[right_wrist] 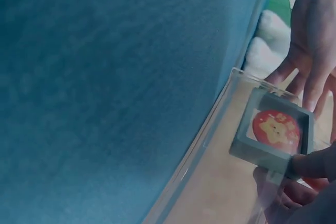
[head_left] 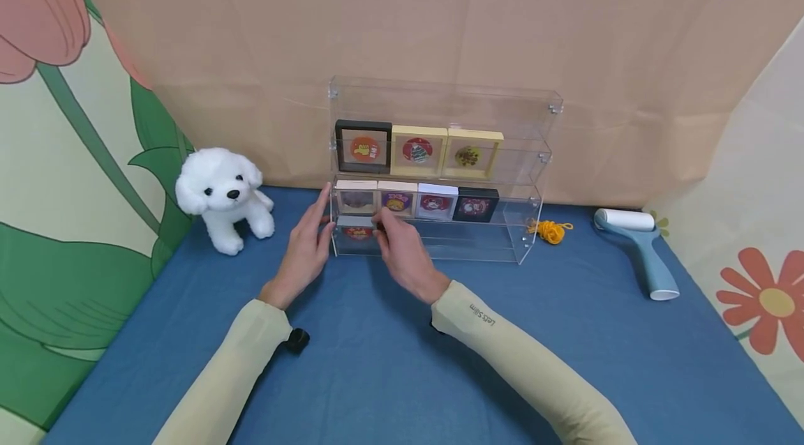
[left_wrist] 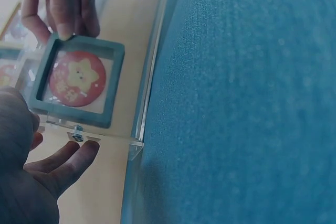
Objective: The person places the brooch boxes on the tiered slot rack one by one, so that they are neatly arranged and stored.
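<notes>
A clear acrylic display rack [head_left: 440, 93] stands at the back of the blue-covered table. At the left end of its lowest shelf is a small grey square frame [head_left: 359, 221] holding a round red badge [left_wrist: 79, 78] with a yellow star. My right hand [head_left: 408, 253] pinches the right edge of this frame between thumb and fingers. My left hand [head_left: 301, 250] lies along the rack's left side, fingers extended; in the left wrist view they are beside a metal screw [left_wrist: 77, 134]. Whether the left thumb touches the frame, I cannot tell.
Several framed badges fill two higher shelves, among them a black frame [head_left: 476, 206] and a cream frame [head_left: 472, 154]. A white plush dog [head_left: 220, 187] sits left of the rack. Orange yarn [head_left: 551, 231] and a blue-handled lint roller [head_left: 647, 257] lie to the right.
</notes>
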Demonstrator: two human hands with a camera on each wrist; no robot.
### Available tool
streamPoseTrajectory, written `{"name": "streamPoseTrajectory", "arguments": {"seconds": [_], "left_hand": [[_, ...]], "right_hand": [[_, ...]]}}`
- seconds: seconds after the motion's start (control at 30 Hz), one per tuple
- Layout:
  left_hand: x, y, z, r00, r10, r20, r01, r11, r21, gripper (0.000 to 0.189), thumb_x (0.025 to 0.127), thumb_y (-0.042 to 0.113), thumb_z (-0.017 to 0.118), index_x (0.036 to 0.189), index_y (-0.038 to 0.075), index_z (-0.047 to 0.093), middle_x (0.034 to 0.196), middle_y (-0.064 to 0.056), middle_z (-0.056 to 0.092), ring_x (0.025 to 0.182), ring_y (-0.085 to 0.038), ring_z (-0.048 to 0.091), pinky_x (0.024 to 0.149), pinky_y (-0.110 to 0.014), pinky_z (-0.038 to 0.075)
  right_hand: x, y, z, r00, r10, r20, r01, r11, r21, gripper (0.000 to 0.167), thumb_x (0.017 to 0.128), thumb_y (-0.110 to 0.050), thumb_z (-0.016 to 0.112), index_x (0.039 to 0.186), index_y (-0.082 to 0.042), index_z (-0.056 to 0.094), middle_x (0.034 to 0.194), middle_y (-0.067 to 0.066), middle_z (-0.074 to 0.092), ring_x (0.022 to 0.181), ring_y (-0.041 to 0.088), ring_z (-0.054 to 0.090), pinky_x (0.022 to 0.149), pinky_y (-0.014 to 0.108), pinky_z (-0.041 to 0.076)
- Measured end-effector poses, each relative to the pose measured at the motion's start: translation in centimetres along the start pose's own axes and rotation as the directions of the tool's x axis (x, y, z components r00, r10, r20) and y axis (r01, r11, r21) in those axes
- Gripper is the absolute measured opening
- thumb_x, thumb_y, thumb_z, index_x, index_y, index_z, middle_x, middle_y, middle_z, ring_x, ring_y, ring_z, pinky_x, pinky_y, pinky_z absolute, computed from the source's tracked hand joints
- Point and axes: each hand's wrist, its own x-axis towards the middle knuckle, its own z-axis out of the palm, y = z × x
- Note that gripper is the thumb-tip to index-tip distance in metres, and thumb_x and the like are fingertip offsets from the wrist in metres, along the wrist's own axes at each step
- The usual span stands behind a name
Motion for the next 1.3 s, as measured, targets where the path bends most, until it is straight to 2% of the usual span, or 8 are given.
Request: {"name": "streamPoseTrajectory", "arguments": {"seconds": [0.13,0.23,0.4,0.6,0.8,1.1,1.2,1.3], "left_hand": [[0.2,-0.1,0.0,1.0,0.008,-0.003,-0.008,1.0,0.007,0.077,0.103,0.0,0.054,0.164,0.028,0.017,0.153,-0.021,0.041,0.118,-0.041,0.061,0.093,-0.055,0.053],[0.3,-0.1,0.1,1.0,0.01,-0.006,-0.01,1.0,0.008,0.077,0.103,0.0,0.054,0.164,0.028,0.017,0.153,-0.02,0.041,0.118,-0.041,0.061,0.093,-0.055,0.053],[0.2,-0.2,0.3,1.0,-0.008,0.007,0.008,1.0,0.007,0.078,0.103,0.001,0.054,0.164,0.029,0.016,0.154,-0.02,0.04,0.119,-0.041,0.06,0.095,-0.055,0.052],[0.4,-0.3,0.4,1.0,-0.023,0.014,0.023,1.0,0.005,0.078,0.103,0.001,0.054,0.164,0.031,0.014,0.155,-0.019,0.04,0.12,-0.042,0.06,0.096,-0.055,0.052],[0.4,-0.4,0.5,1.0,-0.018,0.01,0.018,1.0,0.005,0.078,0.103,0.001,0.054,0.164,0.031,0.015,0.154,-0.019,0.04,0.119,-0.042,0.061,0.095,-0.055,0.052],[0.3,-0.1,0.1,1.0,-0.021,0.0,0.021,1.0,0.008,0.077,0.104,0.001,0.053,0.164,0.029,0.016,0.156,-0.02,0.038,0.12,-0.043,0.06,0.094,-0.056,0.052],[0.2,0.0,0.0,1.0,-0.021,0.009,0.021,1.0,0.01,0.077,0.104,0.001,0.053,0.164,0.029,0.015,0.156,-0.02,0.038,0.12,-0.043,0.06,0.094,-0.056,0.052],[0.2,-0.1,0.0,1.0,-0.018,0.002,0.018,1.0,0.013,0.077,0.104,0.001,0.053,0.164,0.029,0.015,0.155,-0.02,0.039,0.119,-0.042,0.06,0.093,-0.056,0.053]], "right_hand": [[0.2,0.1,-0.1,0.999,-0.022,0.035,0.022,1.0,-0.009,0.013,0.106,-0.005,0.051,0.119,-0.008,0.053,0.089,0.012,0.066,0.06,0.011,0.053,0.055,0.027,0.045],[0.3,0.1,-0.3,0.997,-0.023,0.077,0.024,1.0,-0.015,0.013,0.106,-0.004,0.05,0.119,-0.008,0.052,0.08,0.008,0.062,0.054,0.011,0.05,0.051,0.026,0.043],[0.4,0.0,-0.5,0.986,0.026,0.163,-0.015,0.997,-0.073,0.013,0.107,-0.006,0.05,0.119,-0.009,0.053,0.068,-0.003,0.053,0.048,0.009,0.049,0.044,0.024,0.039],[0.7,0.1,-0.3,0.979,0.071,0.191,-0.045,0.99,-0.135,0.009,0.105,-0.008,0.054,0.114,-0.009,0.055,0.071,-0.003,0.058,0.05,0.007,0.054,0.043,0.021,0.044],[0.8,0.2,-0.2,0.98,0.068,0.185,-0.045,0.991,-0.129,0.015,0.103,-0.004,0.056,0.116,-0.009,0.061,0.08,-0.001,0.064,0.057,0.007,0.055,0.048,0.02,0.046],[0.5,0.3,-0.4,0.99,0.018,0.14,0.001,0.991,-0.134,0.021,0.104,-0.005,0.054,0.119,-0.009,0.067,0.099,0.004,0.066,0.069,0.01,0.055,0.058,0.022,0.048],[-0.1,0.0,-0.9,0.995,0.014,0.1,-0.003,0.994,-0.112,0.025,0.103,-0.004,0.054,0.124,-0.009,0.066,0.104,0.006,0.066,0.073,0.011,0.054,0.06,0.023,0.048],[-0.8,-0.3,-2.3,0.999,-0.006,0.032,0.009,0.996,-0.088,0.028,0.103,-0.005,0.054,0.128,-0.008,0.065,0.109,0.006,0.067,0.077,0.011,0.055,0.063,0.027,0.049]]}}
